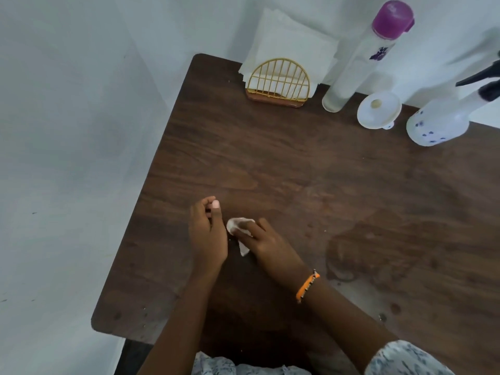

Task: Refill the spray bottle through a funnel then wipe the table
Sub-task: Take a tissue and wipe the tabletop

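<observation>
My right hand presses a crumpled white tissue against the dark wooden table, fingers curled round it. Just left of the tissue is my left hand, fingers loosely curled and holding nothing. The white spray bottle with blue dots and a black trigger stands at the back right. Left of that bottle lies the white funnel. Wet patches darken the table to the right of my hands.
A tall white bottle with a purple cap stands behind the funnel. A gold wire napkin holder with white napkins sits at the back edge. White walls close in behind and to the left. The table's left edge is near my left hand.
</observation>
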{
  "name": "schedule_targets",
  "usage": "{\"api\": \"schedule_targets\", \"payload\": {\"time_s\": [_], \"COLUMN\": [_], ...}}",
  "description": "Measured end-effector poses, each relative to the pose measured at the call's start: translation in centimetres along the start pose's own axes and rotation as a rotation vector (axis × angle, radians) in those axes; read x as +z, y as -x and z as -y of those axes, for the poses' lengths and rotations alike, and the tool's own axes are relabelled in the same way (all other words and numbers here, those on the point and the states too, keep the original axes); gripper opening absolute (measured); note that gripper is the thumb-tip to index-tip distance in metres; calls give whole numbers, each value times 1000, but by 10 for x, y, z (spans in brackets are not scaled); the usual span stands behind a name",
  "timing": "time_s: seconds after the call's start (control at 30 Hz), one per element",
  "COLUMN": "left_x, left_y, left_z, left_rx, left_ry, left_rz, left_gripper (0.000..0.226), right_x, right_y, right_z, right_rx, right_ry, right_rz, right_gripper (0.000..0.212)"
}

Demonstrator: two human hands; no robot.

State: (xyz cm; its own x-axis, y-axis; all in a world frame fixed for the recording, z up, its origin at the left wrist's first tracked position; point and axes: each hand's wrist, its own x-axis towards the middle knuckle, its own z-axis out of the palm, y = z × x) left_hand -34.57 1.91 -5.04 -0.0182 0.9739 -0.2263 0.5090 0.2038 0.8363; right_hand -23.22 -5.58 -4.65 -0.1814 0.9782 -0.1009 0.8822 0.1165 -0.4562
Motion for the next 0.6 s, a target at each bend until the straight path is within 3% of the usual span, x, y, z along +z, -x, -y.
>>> {"api": "schedule_targets", "payload": {"time_s": [0.1, 0.2, 0.37, 0.47, 0.6], "left_x": [-2, -4, -11, -19, -29], "left_y": [0, 0, 3, 6, 5], "left_z": [1, 2, 5, 7, 11], "left_rx": [42, 59, 82, 82, 36], "left_ry": [-45, -84, -55, 5, 85], "left_rz": [34, 78, 76, 23, -76], "left_gripper": [25, 30, 37, 41, 55], "right_x": [-10, -28, -42, -29, 8], "right_y": [6, -17, -82, -106, -95], "right_z": [-28, -71, -94, -61, 3], "right_rx": [50, 236, 521, 387, -71], "right_ry": [-30, -2, 35, -20, -11], "right_rz": [-78, -254, -403, -347, -131], "right_gripper": [42, 41, 41, 37, 40]}}
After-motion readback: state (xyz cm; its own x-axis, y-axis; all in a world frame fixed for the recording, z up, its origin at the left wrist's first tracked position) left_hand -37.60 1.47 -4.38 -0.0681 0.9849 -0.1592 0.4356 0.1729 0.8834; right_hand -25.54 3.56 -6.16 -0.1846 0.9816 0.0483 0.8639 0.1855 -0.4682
